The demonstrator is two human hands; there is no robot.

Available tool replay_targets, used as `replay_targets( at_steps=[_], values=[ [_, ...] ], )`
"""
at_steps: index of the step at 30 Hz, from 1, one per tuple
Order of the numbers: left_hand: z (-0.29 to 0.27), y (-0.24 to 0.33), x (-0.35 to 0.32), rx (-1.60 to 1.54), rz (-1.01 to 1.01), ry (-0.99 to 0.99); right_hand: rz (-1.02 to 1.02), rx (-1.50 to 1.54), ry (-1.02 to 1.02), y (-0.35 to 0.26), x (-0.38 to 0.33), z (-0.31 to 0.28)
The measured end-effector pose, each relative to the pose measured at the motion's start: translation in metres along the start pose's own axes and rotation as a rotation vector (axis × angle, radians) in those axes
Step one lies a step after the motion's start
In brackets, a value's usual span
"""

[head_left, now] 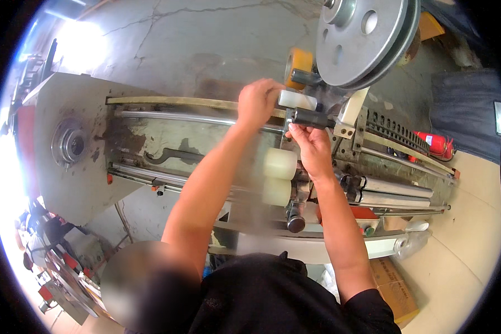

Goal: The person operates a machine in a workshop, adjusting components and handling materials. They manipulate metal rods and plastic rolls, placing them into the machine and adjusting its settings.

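Note:
My left hand (256, 103) reaches over the machine's far rail, its fingers curled together against the end of a short white roller (298, 100). Its fingertips are partly hidden there. Just nearer to me, my right hand (315, 150) comes up under a black cylinder (310, 118), with the thumb at the small metal bracket (289, 119) on its left end. What the fingers of either hand pinch is too small or covered to make out. Two pale, cream rollers (280, 163) sit below and left of my right hand, beside a round dark knob (296, 224).
A large grey grooved pulley wheel (362, 42) rises beyond my hands, next to a yellow roll (299, 65). A dark wrench-like tool (175, 157) lies on the machine bed. The grey headstock (44, 167) stands left. A red fire extinguisher (437, 146) and cardboard box (395, 289) are right.

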State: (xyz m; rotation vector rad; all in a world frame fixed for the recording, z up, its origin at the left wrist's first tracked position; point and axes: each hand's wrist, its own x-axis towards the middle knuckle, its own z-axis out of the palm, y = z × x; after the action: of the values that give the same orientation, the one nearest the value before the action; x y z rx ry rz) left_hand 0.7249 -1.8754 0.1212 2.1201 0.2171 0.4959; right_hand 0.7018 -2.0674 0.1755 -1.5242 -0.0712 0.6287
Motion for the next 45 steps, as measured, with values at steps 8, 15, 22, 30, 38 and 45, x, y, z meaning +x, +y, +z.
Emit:
replay_targets(
  at_steps=[8, 15, 22, 30, 38, 45],
  values=[
    [0.037, -0.020, -0.019, -0.365, -0.342, -0.178, -0.017, 0.017, -0.026, -0.009, -0.087, -0.014],
    [0.040, -0.015, -0.045, -0.809, -0.881, -0.230, 0.069, -0.117, 0.047, 0.005, -0.173, -0.037],
    [0.011, 0.017, -0.027, -0.789, -1.042, -0.349, 0.068, -0.054, 0.065, 0.023, -0.217, -0.042],
    [-0.009, 0.042, -0.025, -0.808, -1.030, -0.481, 0.138, 0.032, 0.125, 0.043, -0.250, -0.054],
    [-0.018, 0.080, -0.030, -0.702, -1.093, -0.403, 0.115, 0.065, 0.132, 0.053, -0.265, -0.062],
    [-0.011, 0.045, -0.039, -0.726, -0.941, -0.449, 0.148, 0.103, 0.162, 0.084, -0.280, -0.065]
  ],
)
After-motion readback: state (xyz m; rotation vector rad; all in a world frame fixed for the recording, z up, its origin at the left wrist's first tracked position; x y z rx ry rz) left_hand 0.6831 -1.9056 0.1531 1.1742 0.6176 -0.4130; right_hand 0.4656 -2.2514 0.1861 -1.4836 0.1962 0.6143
